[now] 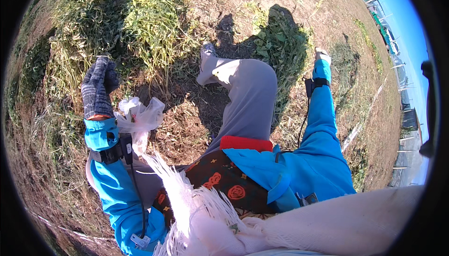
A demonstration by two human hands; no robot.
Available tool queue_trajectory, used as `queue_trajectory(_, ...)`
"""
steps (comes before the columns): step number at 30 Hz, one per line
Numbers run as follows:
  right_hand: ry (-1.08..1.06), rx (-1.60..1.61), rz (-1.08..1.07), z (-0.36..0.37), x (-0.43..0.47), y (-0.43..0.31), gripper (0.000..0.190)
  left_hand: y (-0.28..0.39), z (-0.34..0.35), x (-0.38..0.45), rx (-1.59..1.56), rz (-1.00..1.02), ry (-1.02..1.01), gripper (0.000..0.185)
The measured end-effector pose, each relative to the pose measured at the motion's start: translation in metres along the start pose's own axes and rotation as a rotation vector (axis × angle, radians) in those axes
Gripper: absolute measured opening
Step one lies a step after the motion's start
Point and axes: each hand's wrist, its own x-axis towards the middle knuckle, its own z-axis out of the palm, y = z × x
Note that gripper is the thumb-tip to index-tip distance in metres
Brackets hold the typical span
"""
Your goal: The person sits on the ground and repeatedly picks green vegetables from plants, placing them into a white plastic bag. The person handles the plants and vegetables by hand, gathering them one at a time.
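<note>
My left hand (pixel 99 87), in a grey knitted glove, is over pale leafy stalks at the left. Its fingers are curled, and a thin pale piece shows at their tips; whether they grip it is unclear. A crumpled translucent plastic bag (pixel 142 115) is beside the left wrist. My right hand (pixel 322 56), in a light covering, reaches out low at the right, near dry grass; its fingers are too small to read. Between the hands are a pile of yellow-green leafy plants (pixel 154 28) and a darker green heap (pixel 284 52), partly in shadow.
My bent knee (pixel 254 80) in grey trousers and a shoe (pixel 208 49) are between the heaps. Another leafy heap (pixel 87 17) is at the upper left. A fringed pale scarf (pixel 210 217) hangs below. Cables run along both sleeves. Green machinery (pixel 384 31) and buildings are far right.
</note>
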Motion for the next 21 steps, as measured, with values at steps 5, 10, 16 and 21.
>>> queue_trajectory(5,-0.275,-0.309,0.543,-0.015,-0.117,0.192,0.034,-0.022,-0.02,0.017,-0.114,-0.093,0.092,0.019)
queue_trajectory(10,-0.411,-0.718,0.236,-0.018,-0.233,0.169,0.044,-0.023,-0.021,0.009,-0.034,-0.095,0.09,0.016)
queue_trajectory(16,-0.355,-0.963,0.292,-0.044,-0.239,0.144,0.048,-0.022,-0.011,-0.001,0.014,-0.084,0.065,0.017)
queue_trajectory(21,-0.311,-0.973,0.216,-0.043,-0.228,0.141,0.046,-0.007,-0.029,-0.009,-0.011,0.007,0.044,0.018)
